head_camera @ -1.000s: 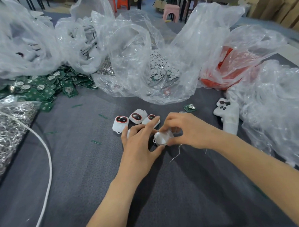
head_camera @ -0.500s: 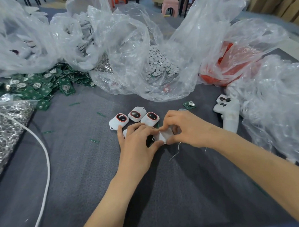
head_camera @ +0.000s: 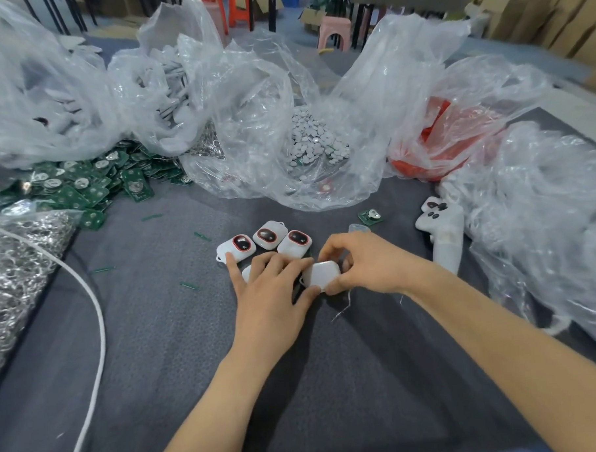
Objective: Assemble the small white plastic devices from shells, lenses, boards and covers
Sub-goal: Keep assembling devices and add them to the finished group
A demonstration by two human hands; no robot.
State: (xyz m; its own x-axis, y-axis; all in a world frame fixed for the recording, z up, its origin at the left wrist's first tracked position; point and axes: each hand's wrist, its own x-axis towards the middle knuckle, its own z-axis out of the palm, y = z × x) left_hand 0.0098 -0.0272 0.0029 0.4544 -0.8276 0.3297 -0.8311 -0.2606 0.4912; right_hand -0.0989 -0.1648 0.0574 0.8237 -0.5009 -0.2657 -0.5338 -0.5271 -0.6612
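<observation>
Your right hand (head_camera: 370,263) pinches the white device (head_camera: 321,274), your left hand (head_camera: 275,288) clamping its other end between thumb and forefinger — uneven pressure could close it askew or nudge the finished devices (head_camera: 266,235) just beyond your fingertips.

The device (head_camera: 321,275) has been turned, and more of its plain white face is shown. The fingers of the left hand (head_camera: 269,295) have been spread flatter against it.
</observation>
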